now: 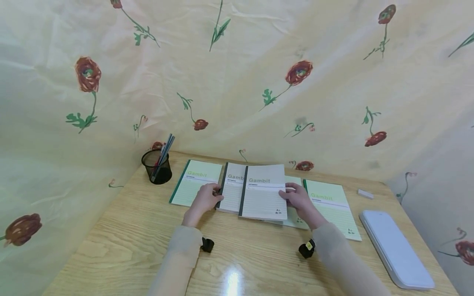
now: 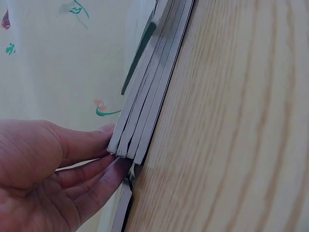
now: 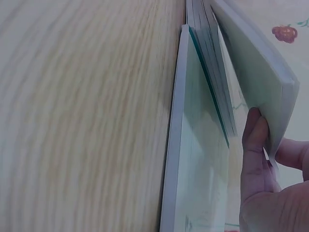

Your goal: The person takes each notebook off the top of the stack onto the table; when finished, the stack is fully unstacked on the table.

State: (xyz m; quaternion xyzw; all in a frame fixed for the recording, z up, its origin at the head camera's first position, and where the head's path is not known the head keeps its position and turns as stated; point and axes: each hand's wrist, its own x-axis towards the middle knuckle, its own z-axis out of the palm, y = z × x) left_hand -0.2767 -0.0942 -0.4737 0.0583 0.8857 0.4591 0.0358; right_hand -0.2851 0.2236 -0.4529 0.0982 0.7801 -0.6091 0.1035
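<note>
My right hand (image 1: 298,200) grips the right edge of a grey notebook (image 1: 263,201) with a black spine, thumb on the cover and fingers underneath. In the right wrist view this notebook (image 3: 263,72) is tilted up, apart from the stack below. That stack of grey notebooks (image 1: 230,197) lies to its left, partly covered by it. My left hand (image 1: 205,199) holds the stack's spine edge; the left wrist view shows the thumb against the top of the stack (image 2: 149,96) and fingers at its underside. A green-spined notebook (image 1: 294,213) lies partly hidden under the raised one.
Another green-spined notebook (image 1: 198,176) lies at the left beside my left hand, and one more (image 1: 333,209) lies at the right. A black mesh pen cup (image 1: 161,174) stands back left. A white case (image 1: 396,250) and small white block (image 1: 365,193) lie at the right.
</note>
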